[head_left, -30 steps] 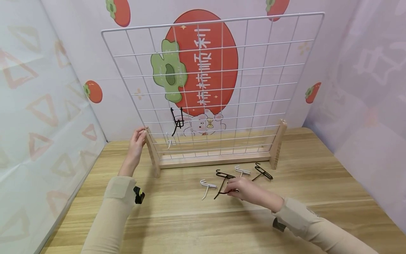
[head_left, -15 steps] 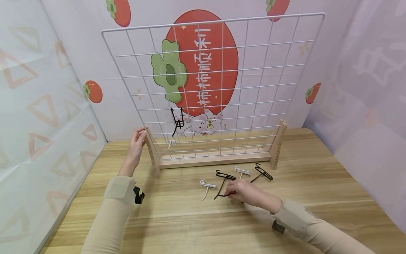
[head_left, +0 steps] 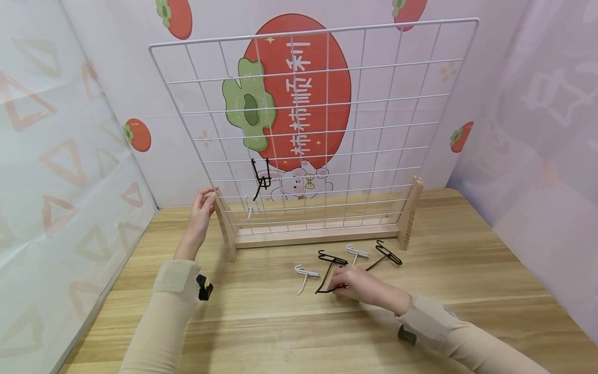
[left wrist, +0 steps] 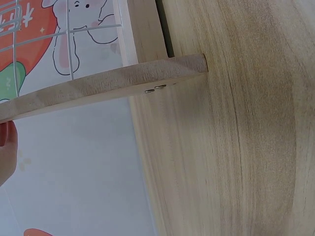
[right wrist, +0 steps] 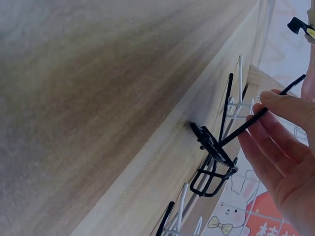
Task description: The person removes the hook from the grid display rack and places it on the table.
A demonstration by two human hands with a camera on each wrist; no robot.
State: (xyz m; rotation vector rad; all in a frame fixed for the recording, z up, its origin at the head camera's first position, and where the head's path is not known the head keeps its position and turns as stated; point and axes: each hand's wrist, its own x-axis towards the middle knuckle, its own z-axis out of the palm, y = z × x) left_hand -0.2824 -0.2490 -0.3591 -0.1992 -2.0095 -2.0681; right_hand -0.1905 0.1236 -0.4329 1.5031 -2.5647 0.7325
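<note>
Carefully, my right hand [head_left: 366, 288] pinches a black hook [right wrist: 234, 134] by its rod, thumb against fingers with just that rod between. It sits right of midway between the left and right edges of the tabletop [head_left: 261, 332]; whether its wire frame touches the wood I can't tell. My left hand [head_left: 198, 221] has its fingers bent at the left post [head_left: 226, 227] of the wooden stand [head_left: 317, 237], how tightly I can't see.

To do this well, I'd lift straight up, so the frame clears the neighbouring black hook [head_left: 333, 259], and pinch lightly enough to roll the rod.

Counting, four hooks lie toward the far edge: that neighbour, an outer black hook [head_left: 389, 254], a left white hook [head_left: 307, 273] and a right white hook [head_left: 357, 252]. Two hang on the one wire grid [head_left: 327, 31]: an upper black hook [head_left: 264, 182] and a lower white hook [head_left: 250, 211]. With mine, four black, three white.
</note>
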